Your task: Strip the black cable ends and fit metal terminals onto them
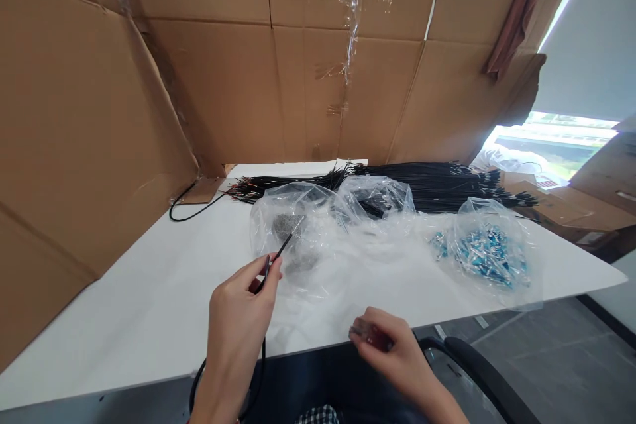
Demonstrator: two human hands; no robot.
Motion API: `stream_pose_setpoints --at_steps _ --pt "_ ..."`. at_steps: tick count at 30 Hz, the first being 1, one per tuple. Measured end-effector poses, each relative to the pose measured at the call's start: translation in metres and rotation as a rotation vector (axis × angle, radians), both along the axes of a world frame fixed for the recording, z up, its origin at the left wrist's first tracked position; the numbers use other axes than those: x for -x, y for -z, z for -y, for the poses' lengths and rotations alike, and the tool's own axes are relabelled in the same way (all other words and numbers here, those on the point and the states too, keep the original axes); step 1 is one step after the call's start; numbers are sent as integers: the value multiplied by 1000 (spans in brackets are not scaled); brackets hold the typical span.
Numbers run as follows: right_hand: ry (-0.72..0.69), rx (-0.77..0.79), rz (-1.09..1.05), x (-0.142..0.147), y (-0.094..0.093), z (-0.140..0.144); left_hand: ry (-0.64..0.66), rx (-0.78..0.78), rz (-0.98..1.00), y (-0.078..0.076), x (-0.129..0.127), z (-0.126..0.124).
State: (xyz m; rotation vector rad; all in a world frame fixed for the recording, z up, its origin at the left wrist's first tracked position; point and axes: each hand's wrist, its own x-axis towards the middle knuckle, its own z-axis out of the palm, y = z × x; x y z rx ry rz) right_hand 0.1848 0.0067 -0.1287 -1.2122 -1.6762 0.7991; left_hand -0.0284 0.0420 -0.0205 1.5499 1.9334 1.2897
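My left hand (237, 315) is closed on a black cable (282, 246), pinching it between thumb and fingers. The cable's thin end points up and away, and its lower length hangs in a loop below the wrist. Near the table's front edge, my right hand (400, 348) is wrapped round a small dark-red tool with a metal tip (366, 332); blur and the fingers hide its exact kind. Just beyond the left hand lies a clear plastic bag (263, 209) with a mass of small grey pieces (288, 228) inside.
Long bundles of black cables (432, 182) lie along the back of the white table (149, 298). On the right, a clear bag (479, 212) holds blue-and-metal terminals (489, 255). Another clear bag (380, 192) lies mid-table. Cardboard walls (213, 86) enclose the back and left. A chair armrest (487, 371) is at lower right.
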Motion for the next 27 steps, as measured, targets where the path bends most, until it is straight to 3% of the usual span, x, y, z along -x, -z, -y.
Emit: stream_pose_setpoints --at_steps 4,8,11,16,18,20,23,27 --pt "93 72 -195 -9 -38 -23 11 23 19 -1 -2 2" --pt "67 -18 -68 -9 -85 -68 15 47 34 -3 -5 2" --pt "76 -75 12 -2 -103 -99 3 73 41 -4 -7 -1" --pt "98 -92 82 -5 -99 -101 81 194 43 -5 -1 -3" --pt "25 -30 80 -16 -90 -88 189 253 103 -2 7 0" --pt "-164 114 108 -28 -79 -75 305 328 124 2 16 3" --pt "-312 237 266 -38 -63 -69 428 435 -22 9 25 1" --pt "-179 114 414 -28 -56 -88 341 469 -366 14 22 -22"
